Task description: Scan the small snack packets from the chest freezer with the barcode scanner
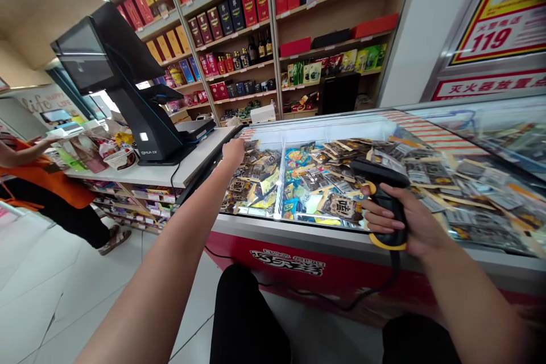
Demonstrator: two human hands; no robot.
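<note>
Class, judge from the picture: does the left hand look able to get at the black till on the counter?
Probably yes. The left hand sits at the freezer corner beside the counter, and nothing tall stands between it and the till.

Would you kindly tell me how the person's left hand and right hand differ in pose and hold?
The left hand reaches far out to the freezer's back left corner, whereas the right hand is close in, over its front rim. The right hand grips a black and yellow barcode scanner; whether the left hand grasps anything cannot be seen. Both are bare and at the same freezer.
</note>
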